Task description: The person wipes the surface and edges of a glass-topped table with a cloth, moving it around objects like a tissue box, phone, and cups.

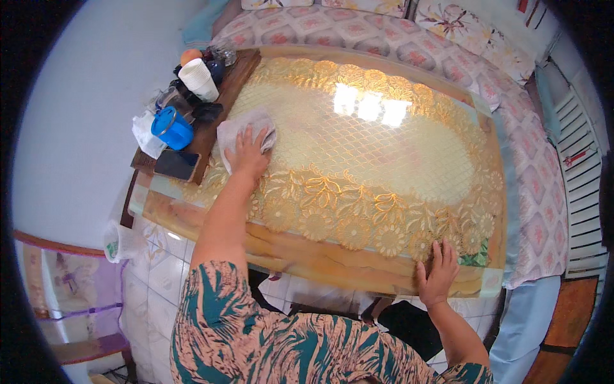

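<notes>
Nearest us, our right hand point(438, 272) lies flat and empty on the bench point(384, 160) edge, lower right. Our left hand point(246, 157) presses a pale cloth point(246, 128) at upper left, palm open; it bunches just beyond the fingers, beside a blue mug point(171, 128).
</notes>
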`<state>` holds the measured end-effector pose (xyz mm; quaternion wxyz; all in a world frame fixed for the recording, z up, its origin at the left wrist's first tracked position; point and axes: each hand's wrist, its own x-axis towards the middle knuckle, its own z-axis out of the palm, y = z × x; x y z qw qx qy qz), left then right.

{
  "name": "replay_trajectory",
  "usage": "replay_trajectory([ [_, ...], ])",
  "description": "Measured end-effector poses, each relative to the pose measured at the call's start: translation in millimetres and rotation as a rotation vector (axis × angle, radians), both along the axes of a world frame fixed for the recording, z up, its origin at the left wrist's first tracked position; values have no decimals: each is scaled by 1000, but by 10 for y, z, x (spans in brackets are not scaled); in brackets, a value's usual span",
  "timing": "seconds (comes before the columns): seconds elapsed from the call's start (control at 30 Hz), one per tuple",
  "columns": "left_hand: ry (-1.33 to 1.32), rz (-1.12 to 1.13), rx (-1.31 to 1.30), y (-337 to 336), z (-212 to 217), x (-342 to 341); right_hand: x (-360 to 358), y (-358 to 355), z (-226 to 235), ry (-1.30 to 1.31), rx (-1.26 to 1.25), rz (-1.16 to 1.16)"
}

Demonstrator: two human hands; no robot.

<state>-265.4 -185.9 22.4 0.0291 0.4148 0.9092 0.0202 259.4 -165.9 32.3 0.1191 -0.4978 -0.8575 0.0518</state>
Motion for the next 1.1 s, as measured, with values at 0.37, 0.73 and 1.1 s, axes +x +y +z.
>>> replay_trajectory([
  [0.37,-120,-596,193,-1137,-56,2072,6,-34,-59,-103,113,-10],
  [0.73,-5,-236,164,-2261,21,944,56,15,-337,-193,156,12],
  [1.1,58,238,20,-2909,82,-645,-1594,-967,332,-224,-85,515],
])
